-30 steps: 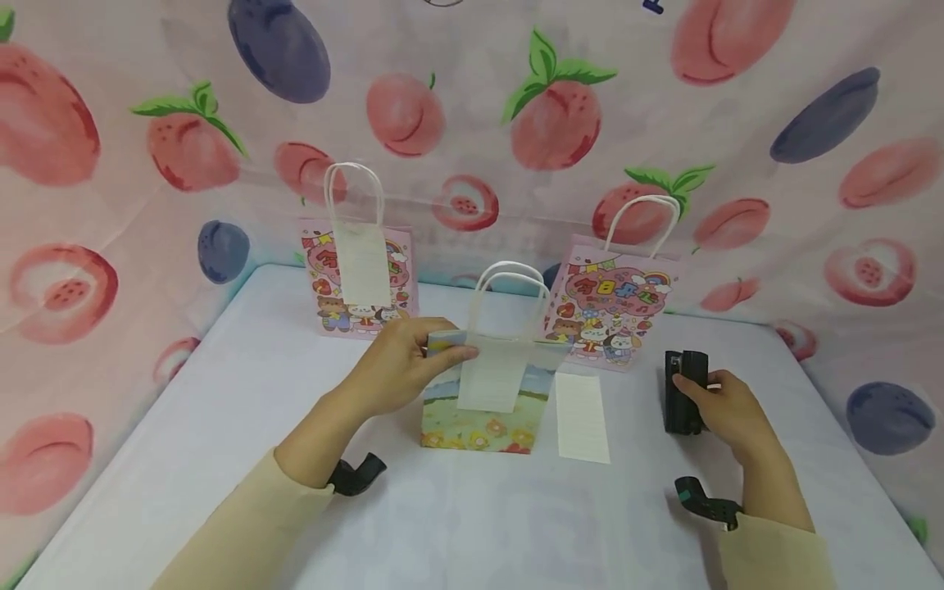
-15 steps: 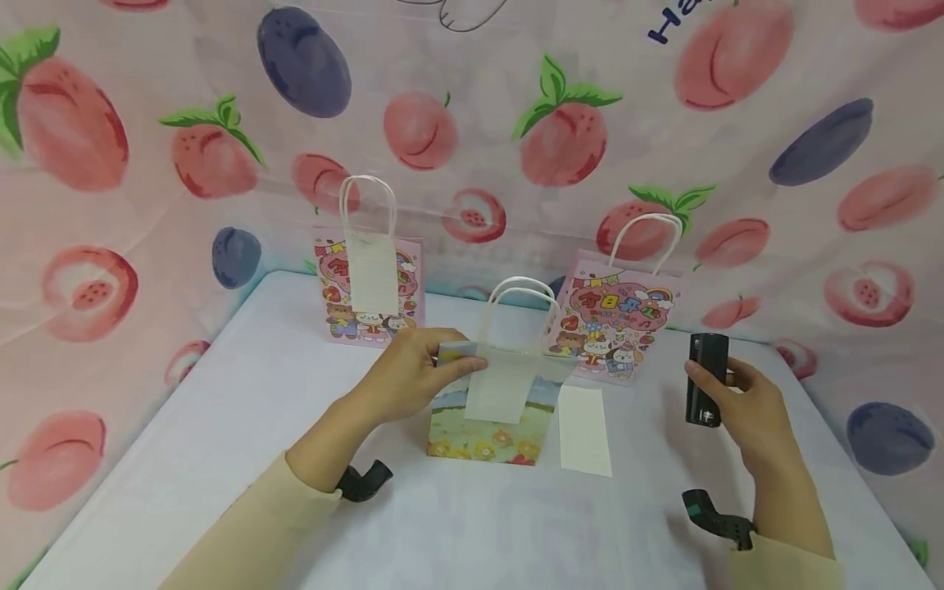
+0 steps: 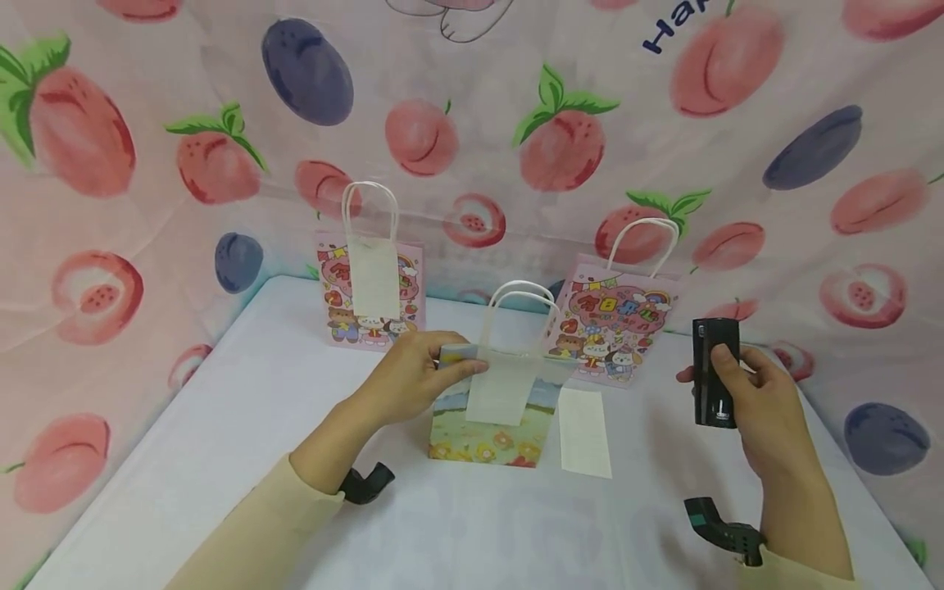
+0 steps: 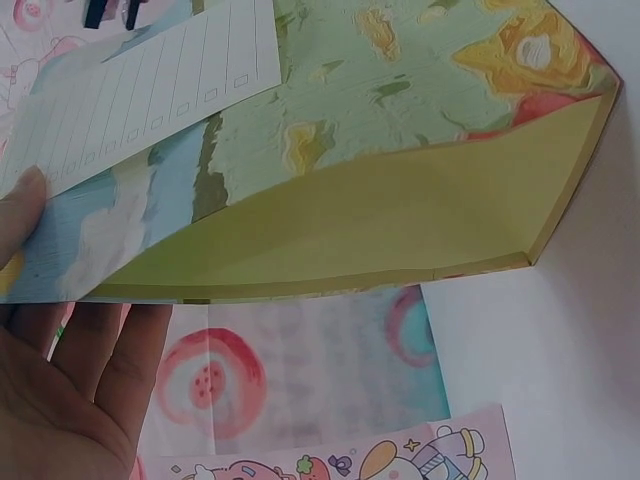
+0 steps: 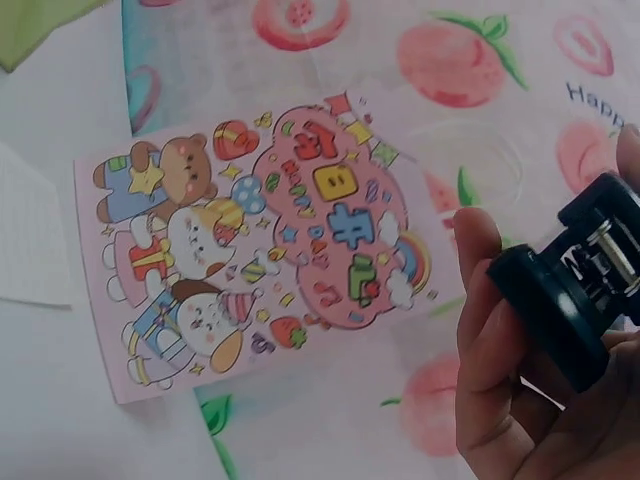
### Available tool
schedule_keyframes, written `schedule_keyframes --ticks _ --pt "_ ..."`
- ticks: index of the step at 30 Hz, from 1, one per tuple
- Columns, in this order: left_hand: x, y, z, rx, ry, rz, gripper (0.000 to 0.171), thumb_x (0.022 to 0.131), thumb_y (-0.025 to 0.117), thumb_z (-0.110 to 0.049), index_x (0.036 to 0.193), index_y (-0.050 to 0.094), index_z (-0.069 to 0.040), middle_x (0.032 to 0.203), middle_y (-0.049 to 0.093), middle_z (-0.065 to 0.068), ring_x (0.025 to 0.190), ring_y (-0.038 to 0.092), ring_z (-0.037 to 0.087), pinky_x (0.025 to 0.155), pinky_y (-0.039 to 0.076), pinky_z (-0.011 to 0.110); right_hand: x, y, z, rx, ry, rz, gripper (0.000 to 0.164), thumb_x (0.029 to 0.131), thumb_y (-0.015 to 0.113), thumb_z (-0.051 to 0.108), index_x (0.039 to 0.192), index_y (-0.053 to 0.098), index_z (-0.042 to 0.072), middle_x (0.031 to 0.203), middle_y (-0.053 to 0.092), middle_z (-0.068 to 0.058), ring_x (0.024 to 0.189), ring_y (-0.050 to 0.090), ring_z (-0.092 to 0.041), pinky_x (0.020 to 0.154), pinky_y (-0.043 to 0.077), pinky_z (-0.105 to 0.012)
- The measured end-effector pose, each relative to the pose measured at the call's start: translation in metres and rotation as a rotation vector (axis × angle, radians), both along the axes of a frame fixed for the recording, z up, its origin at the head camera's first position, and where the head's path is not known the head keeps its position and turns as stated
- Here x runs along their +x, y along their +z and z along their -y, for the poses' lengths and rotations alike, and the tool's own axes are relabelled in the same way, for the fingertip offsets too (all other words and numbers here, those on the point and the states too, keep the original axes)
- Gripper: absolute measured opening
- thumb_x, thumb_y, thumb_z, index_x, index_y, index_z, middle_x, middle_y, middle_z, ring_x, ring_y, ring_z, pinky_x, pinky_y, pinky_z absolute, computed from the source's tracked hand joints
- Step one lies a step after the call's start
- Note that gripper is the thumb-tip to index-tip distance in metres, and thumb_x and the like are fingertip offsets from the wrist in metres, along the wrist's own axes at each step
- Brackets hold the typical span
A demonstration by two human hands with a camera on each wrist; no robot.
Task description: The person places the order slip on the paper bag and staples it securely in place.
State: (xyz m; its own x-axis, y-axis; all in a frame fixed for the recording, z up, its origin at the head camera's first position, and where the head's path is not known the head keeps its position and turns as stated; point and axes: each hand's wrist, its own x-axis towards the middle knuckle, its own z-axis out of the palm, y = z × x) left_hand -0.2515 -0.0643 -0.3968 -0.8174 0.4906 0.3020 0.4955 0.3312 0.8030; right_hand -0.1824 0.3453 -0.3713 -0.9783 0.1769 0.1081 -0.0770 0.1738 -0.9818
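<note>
My left hand (image 3: 406, 377) pinches the upper left corner of a small paper gift bag (image 3: 501, 442) with a meadow-and-flower print and white handles. A ruled paper slip (image 3: 501, 389) lies against the bag's front near its top; in the left wrist view my thumb touches the edge of the slip (image 4: 140, 100). The bag's inside (image 4: 380, 215) faces that camera. My right hand (image 3: 774, 410) grips a black stapler (image 3: 715, 373) raised above the table to the right of the bag. Its spring and metal parts show at the stapler's end (image 5: 565, 290) in the right wrist view.
Two pink cartoon gift bags stand behind: the left bag (image 3: 409, 299) carries a white slip (image 3: 374, 279), the right bag (image 3: 612, 328) shows none. Another ruled slip (image 3: 585, 434) lies on the white table (image 3: 516, 533). A fruit-print cloth (image 3: 479, 147) hangs at the back.
My right hand has lifted the stapler off the table and turned it in its grip, moving slightly right. The left hand still holds the bag's corner. The head view has shifted a little.
</note>
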Motion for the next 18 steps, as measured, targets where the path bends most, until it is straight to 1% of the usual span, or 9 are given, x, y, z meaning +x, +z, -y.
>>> schedule_keyframes --ticks 3,6,8,10,12,13,15,17,18 --pt "0.000 0.000 0.000 0.000 0.001 0.000 0.008 0.096 0.076 -0.029 0.092 0.078 -0.023 0.086 0.071 -0.008 0.076 0.059 0.014 0.063 0.049 0.027 0.005 0.007 0.008 -0.003 0.023 -0.024 0.019 0.108 0.056 0.024 0.127 0.056 0.021 0.088 0.080 0.007 0.080 0.074 -0.007 0.066 0.058 -0.019" --pt "0.001 0.000 0.000 -0.002 0.003 -0.014 0.009 0.096 0.076 -0.030 0.089 0.077 -0.022 0.082 0.068 -0.008 0.074 0.057 0.014 0.061 0.046 0.025 0.009 0.013 0.017 0.078 0.034 -0.041 0.022 0.106 0.060 0.018 0.128 0.056 0.021 0.091 0.080 0.009 0.081 0.075 -0.007 0.067 0.059 -0.019" --pt "0.001 0.000 0.000 -0.003 0.000 -0.019 0.010 0.096 0.076 -0.030 0.089 0.077 -0.023 0.082 0.068 -0.009 0.074 0.057 0.013 0.061 0.046 0.025 0.011 0.015 0.023 0.198 0.042 -0.072 0.030 0.104 0.063 0.014 0.132 0.056 0.020 0.095 0.079 0.014 0.084 0.075 -0.004 0.070 0.058 -0.016" --pt "0.001 0.001 0.000 -0.005 -0.005 -0.022 0.009 0.096 0.076 -0.030 0.091 0.077 -0.022 0.084 0.070 -0.009 0.075 0.058 0.013 0.062 0.047 0.025 0.013 0.017 0.031 0.333 0.039 -0.107 0.039 0.101 0.067 0.009 0.138 0.055 0.017 0.101 0.077 0.019 0.088 0.074 -0.002 0.074 0.057 -0.015" --pt "0.000 0.001 0.000 -0.005 -0.006 -0.026 0.011 0.097 0.075 -0.030 0.090 0.076 -0.022 0.084 0.071 -0.008 0.074 0.058 0.013 0.062 0.047 0.026 0.014 0.019 0.039 0.463 0.028 -0.152 0.049 0.096 0.073 0.007 0.141 0.055 0.013 0.105 0.073 0.022 0.089 0.073 -0.001 0.075 0.057 -0.014" --pt "0.000 0.001 0.000 -0.003 -0.006 -0.026 0.011 0.097 0.075 -0.030 0.090 0.077 -0.022 0.085 0.072 -0.008 0.074 0.059 0.013 0.062 0.048 0.026 0.015 0.020 0.043 0.518 0.025 -0.171 0.052 0.094 0.075 0.007 0.143 0.056 0.013 0.107 0.072 0.020 0.089 0.071 0.000 0.074 0.057 -0.015" --pt "-0.001 0.001 0.000 0.004 -0.007 -0.025 0.012 0.097 0.075 -0.030 0.089 0.076 -0.021 0.083 0.071 -0.008 0.073 0.058 0.013 0.062 0.047 0.026 0.017 0.022 0.052 0.590 0.021 -0.199 0.057 0.090 0.081 0.007 0.142 0.058 0.012 0.110 0.072 0.010 0.089 0.069 -0.001 0.073 0.057 -0.015" --pt "-0.002 -0.001 0.000 0.013 -0.012 -0.022 0.016 0.097 0.075 -0.030 0.085 0.073 -0.019 0.078 0.066 -0.007 0.070 0.054 0.013 0.060 0.044 0.026 0.021 0.023 0.060 0.657 0.010 -0.225 0.061 0.086 0.086 0.010 0.141 0.061 0.013 0.113 0.072 0.001 0.090 0.066 0.000 0.075 0.055 -0.013" --pt "-0.002 -0.002 -0.001 0.018 -0.018 -0.017 0.017 0.097 0.075 -0.031 0.085 0.073 -0.019 0.077 0.064 -0.007 0.069 0.053 0.013 0.059 0.043 0.026 0.023 0.024 0.063 0.674 0.010 -0.237 0.063 0.084 0.087 0.010 0.141 0.061 0.014 0.115 0.072 -0.004 0.093 0.065 0.001 0.077 0.053 -0.012"
